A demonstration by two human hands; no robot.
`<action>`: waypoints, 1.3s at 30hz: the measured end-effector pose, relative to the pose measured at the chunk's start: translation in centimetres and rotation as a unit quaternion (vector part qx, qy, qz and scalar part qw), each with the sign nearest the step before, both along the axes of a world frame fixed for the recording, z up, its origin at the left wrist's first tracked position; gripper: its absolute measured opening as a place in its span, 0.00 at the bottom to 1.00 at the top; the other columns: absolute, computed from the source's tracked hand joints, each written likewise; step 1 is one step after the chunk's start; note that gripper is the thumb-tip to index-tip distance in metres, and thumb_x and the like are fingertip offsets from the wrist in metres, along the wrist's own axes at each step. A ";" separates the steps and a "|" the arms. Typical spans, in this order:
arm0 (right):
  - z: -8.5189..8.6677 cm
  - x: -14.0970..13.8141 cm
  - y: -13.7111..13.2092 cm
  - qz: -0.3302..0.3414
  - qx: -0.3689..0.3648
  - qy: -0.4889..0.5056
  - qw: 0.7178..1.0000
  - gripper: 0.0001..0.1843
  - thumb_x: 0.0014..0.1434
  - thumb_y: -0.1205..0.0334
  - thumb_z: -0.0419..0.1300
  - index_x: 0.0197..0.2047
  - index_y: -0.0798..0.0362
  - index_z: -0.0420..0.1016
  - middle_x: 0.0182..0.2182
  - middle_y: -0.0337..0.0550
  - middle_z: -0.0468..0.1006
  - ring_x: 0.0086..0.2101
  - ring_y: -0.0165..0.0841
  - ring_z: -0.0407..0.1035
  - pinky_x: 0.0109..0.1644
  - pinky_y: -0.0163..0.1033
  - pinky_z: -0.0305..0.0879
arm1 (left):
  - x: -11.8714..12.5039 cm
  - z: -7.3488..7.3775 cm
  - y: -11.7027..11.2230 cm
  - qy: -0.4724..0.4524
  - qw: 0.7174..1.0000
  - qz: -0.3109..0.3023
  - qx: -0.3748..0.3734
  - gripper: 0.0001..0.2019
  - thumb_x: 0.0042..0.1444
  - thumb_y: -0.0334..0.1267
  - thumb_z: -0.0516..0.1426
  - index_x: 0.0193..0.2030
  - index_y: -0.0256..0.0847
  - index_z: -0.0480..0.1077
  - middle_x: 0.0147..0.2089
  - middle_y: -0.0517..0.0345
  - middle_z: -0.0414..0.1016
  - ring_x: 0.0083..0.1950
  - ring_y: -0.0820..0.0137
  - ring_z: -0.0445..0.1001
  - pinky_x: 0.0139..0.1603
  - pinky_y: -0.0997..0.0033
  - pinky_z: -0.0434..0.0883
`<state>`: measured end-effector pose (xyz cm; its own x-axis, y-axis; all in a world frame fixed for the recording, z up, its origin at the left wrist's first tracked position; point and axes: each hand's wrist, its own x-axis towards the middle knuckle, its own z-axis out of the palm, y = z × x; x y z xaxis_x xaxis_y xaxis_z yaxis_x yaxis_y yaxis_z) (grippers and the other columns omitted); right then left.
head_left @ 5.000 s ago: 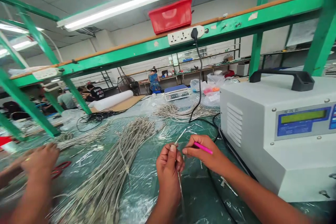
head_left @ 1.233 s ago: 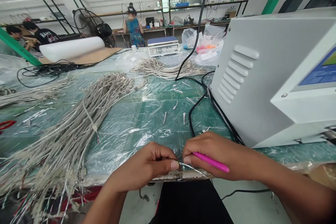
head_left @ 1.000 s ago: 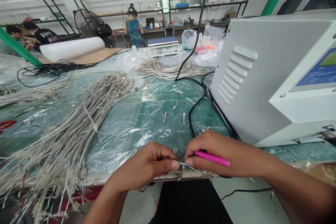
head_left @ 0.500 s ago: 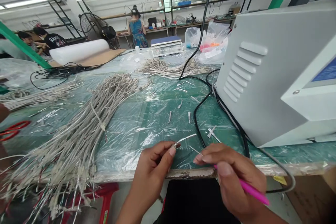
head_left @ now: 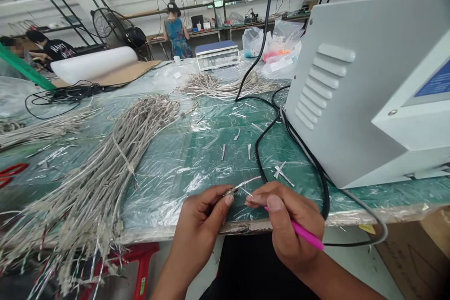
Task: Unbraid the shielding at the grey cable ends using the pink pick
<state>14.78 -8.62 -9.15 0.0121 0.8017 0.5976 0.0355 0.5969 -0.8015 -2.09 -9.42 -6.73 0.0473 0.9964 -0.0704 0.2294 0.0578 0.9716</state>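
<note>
L hand [head_left: 202,229] pinches braided cable end [head_left: 230,191], R hand [head_left: 286,225] grips pink pen [head_left: 307,234], both just over table edge [head_left: 242,228].

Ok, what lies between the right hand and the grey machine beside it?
In the head view, a black cable and small silver foil scraps lie on plastic sheeting between the right hand and the grey machine.

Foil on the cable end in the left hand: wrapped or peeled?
Peeled: a silver foil strip stands free of the cable end pinched by the left hand.
</note>
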 end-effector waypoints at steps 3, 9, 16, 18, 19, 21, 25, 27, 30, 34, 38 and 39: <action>0.2 -0.1 0.1 -0.006 -0.003 -0.003 1.000 0.13 0.65 0.72 0.52 0.38 0.54 0.79 0.30 0.43 0.77 0.33 0.33 0.74 0.36 0.39 0.71 | 0.0 0.1 0.1 -0.002 1.000 -0.007 -0.005 0.14 0.61 0.46 0.59 0.46 0.39 0.79 0.23 0.64 0.62 0.25 0.76 0.55 0.24 0.74 0.53; 0.3 -0.2 0.3 -0.011 -0.003 -0.010 1.000 0.14 0.65 0.71 0.52 0.38 0.54 0.79 0.30 0.44 0.78 0.31 0.34 0.74 0.34 0.39 0.72 | 0.0 0.0 0.2 -0.002 1.000 -0.007 -0.013 0.15 0.61 0.47 0.58 0.45 0.39 0.78 0.22 0.65 0.60 0.24 0.76 0.54 0.24 0.74 0.53; 0.3 -0.2 0.2 -0.010 -0.005 -0.011 1.000 0.13 0.65 0.71 0.52 0.37 0.54 0.79 0.29 0.43 0.77 0.30 0.33 0.73 0.32 0.38 0.72 | -0.2 -0.2 0.1 -0.002 1.000 -0.009 -0.015 0.15 0.62 0.47 0.58 0.47 0.39 0.78 0.22 0.66 0.58 0.24 0.76 0.54 0.24 0.74 0.52; 0.4 -0.1 0.3 -0.011 -0.001 -0.015 1.000 0.14 0.65 0.71 0.52 0.37 0.54 0.79 0.29 0.43 0.77 0.30 0.33 0.73 0.33 0.38 0.72 | -0.2 -0.2 0.1 0.003 1.000 -0.010 -0.012 0.15 0.62 0.47 0.58 0.47 0.39 0.78 0.22 0.66 0.58 0.25 0.76 0.54 0.24 0.73 0.52; 0.4 -0.1 0.3 -0.011 -0.002 -0.018 1.000 0.14 0.65 0.71 0.52 0.37 0.54 0.79 0.29 0.43 0.78 0.30 0.33 0.74 0.33 0.38 0.72 | -0.3 -0.2 0.1 0.006 1.000 -0.010 -0.012 0.15 0.62 0.47 0.58 0.47 0.39 0.78 0.22 0.66 0.58 0.25 0.76 0.54 0.24 0.73 0.52; 0.5 -0.1 0.3 -0.009 -0.005 -0.023 1.000 0.14 0.65 0.70 0.51 0.37 0.54 0.78 0.29 0.44 0.78 0.30 0.33 0.74 0.33 0.38 0.71 | -0.3 -0.2 0.1 0.010 1.000 -0.009 -0.012 0.15 0.62 0.47 0.58 0.47 0.39 0.78 0.22 0.66 0.58 0.24 0.75 0.54 0.24 0.73 0.52; 0.5 -0.1 0.3 0.003 -0.006 -0.030 1.000 0.13 0.65 0.71 0.52 0.37 0.54 0.78 0.30 0.43 0.78 0.31 0.33 0.74 0.34 0.38 0.72 | -0.3 0.0 0.2 0.019 1.000 -0.002 -0.003 0.14 0.61 0.46 0.59 0.45 0.39 0.78 0.23 0.65 0.59 0.25 0.75 0.56 0.24 0.73 0.53; 0.6 -0.1 0.3 0.007 -0.006 -0.033 0.999 0.13 0.65 0.71 0.52 0.37 0.54 0.78 0.29 0.43 0.78 0.30 0.33 0.74 0.34 0.37 0.72 | -0.3 0.1 0.2 0.019 1.000 -0.005 -0.003 0.14 0.61 0.46 0.59 0.45 0.39 0.78 0.23 0.65 0.59 0.25 0.75 0.55 0.24 0.73 0.53; 0.6 -0.1 0.3 0.006 -0.011 -0.038 0.999 0.13 0.66 0.70 0.51 0.37 0.53 0.77 0.29 0.43 0.78 0.30 0.32 0.74 0.33 0.37 0.72 | -0.2 0.1 0.1 0.018 1.000 -0.009 -0.010 0.15 0.61 0.47 0.59 0.45 0.38 0.78 0.23 0.64 0.60 0.25 0.74 0.55 0.25 0.72 0.54; 0.5 -0.2 0.3 -0.007 -0.001 -0.046 0.999 0.13 0.66 0.71 0.51 0.38 0.54 0.78 0.30 0.43 0.78 0.30 0.32 0.74 0.34 0.37 0.73 | -0.3 -0.1 0.2 0.018 1.000 -0.019 -0.007 0.14 0.62 0.47 0.58 0.46 0.39 0.78 0.23 0.64 0.60 0.25 0.74 0.55 0.25 0.72 0.54; 0.2 -0.3 0.3 -0.015 0.034 -0.052 0.998 0.13 0.64 0.73 0.52 0.39 0.54 0.78 0.30 0.43 0.79 0.33 0.33 0.75 0.35 0.38 0.74 | -0.4 -0.1 0.2 0.025 0.999 -0.026 0.004 0.13 0.62 0.46 0.58 0.43 0.41 0.78 0.24 0.64 0.60 0.26 0.74 0.56 0.26 0.73 0.54; 0.1 -0.3 0.3 -0.018 0.047 -0.053 0.997 0.13 0.63 0.74 0.53 0.39 0.54 0.78 0.30 0.43 0.79 0.34 0.34 0.76 0.36 0.38 0.74 | -0.5 -0.1 0.2 0.027 0.999 -0.027 0.005 0.12 0.62 0.46 0.58 0.42 0.41 0.78 0.24 0.64 0.60 0.26 0.74 0.56 0.26 0.73 0.55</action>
